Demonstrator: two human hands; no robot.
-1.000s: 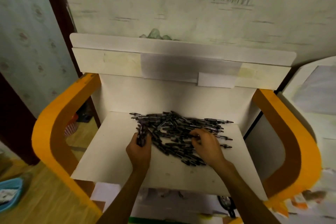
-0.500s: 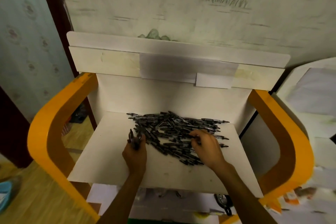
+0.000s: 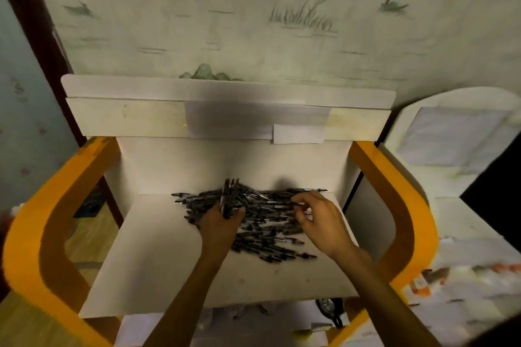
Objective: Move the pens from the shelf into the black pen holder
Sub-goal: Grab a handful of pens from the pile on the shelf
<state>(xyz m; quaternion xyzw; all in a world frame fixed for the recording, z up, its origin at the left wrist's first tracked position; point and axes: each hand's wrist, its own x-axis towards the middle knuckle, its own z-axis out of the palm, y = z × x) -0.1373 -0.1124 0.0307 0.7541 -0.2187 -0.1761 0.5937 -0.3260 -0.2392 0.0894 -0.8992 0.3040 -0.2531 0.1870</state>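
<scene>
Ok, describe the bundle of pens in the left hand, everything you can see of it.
The bundle of pens is a fistful of slim dark pens, plastic by the look, held roughly upright with the upper ends fanning out slightly. The left hand grips its lower part, above the loose pile on the white shelf. The count and any markings are too blurred to tell.

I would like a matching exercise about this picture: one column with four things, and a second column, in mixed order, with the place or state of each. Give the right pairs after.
Things:
1. left hand
2. right hand
3. pile of pens
4. side frames of the shelf

Places or states:
A. lies loose on the white shelf board
B. orange, curved
C. grips a bundle of pens pointing up
D. pinches one pen at the right of the pile

Pairs: 1-C, 2-D, 3-A, 4-B
</scene>
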